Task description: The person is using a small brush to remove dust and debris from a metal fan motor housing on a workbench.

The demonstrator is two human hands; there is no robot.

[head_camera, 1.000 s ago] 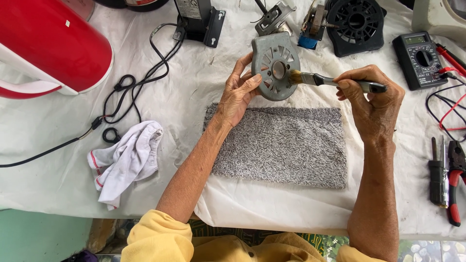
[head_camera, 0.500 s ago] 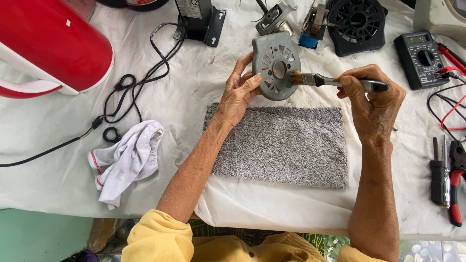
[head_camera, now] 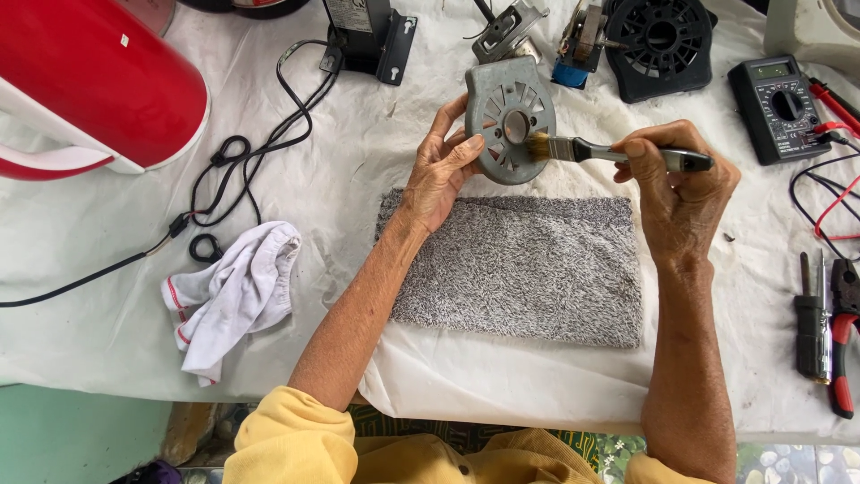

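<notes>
- Grey metal motor cover, round with slots and a centre hole, held upright above the far edge of the grey towel, in the head view.
- Left hand clamped on the cover's left rim, thumb across the front, fingers behind.
- Right hand closed around the handle of a small paintbrush; bristles touching the cover right by the centre hole.
- Hands apart from each other, joined only through brush and cover.
- Towel lying flat on the white-clothed surface, under both forearms.
- Left of the towel: a crumpled white rag and a coiled black cable; beyond them a large red housing.
- Far side: black fan grille part, small motor parts, a black block with bracket.
- Right side: black multimeter with red and black leads, then a screwdriver and red-handled pliers near the surface's edge.
</notes>
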